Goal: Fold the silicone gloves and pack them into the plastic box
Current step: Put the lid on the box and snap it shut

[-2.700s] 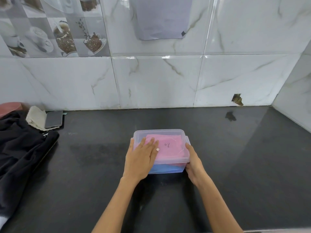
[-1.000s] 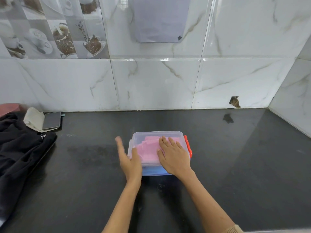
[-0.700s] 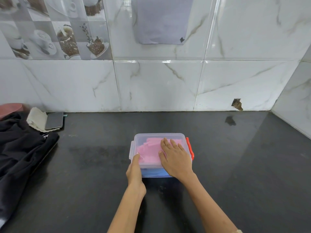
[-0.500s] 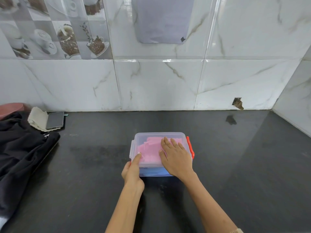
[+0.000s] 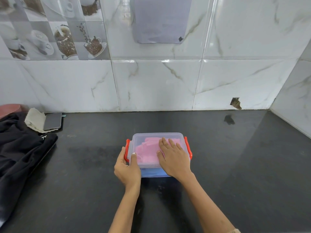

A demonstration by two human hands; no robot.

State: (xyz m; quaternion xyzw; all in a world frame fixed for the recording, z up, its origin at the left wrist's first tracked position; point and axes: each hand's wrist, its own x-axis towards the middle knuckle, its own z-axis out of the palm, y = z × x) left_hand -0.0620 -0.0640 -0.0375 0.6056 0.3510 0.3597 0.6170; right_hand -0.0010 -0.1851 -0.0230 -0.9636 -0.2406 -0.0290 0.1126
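A clear plastic box (image 5: pixel 155 136) with its lid on stands in the middle of the black counter (image 5: pixel 218 165). Folded pink silicone gloves (image 5: pixel 148 152) show through the lid, and a blue layer (image 5: pixel 151 173) lies under them. Red clips sit on both short sides: the left clip (image 5: pixel 127 149) and the right clip (image 5: pixel 188 146). My left hand (image 5: pixel 127 169) grips the box's left end, thumb on the lid and fingers around the left clip. My right hand (image 5: pixel 174 158) lies flat on the lid's right half, fingers spread, pressing down.
A black garment (image 5: pixel 20 153) is heaped at the left edge. Beside it lie a crumpled cloth (image 5: pixel 34 121) and a phone (image 5: pixel 53 121) against the tiled wall. A reddish object (image 5: pixel 10 110) peeks out at the far left. A side wall bounds the counter on the right.
My left hand has moved in from beside the box and closed around its left end, and the left red clip now lies against the box side. My right hand stays flat on the lid.
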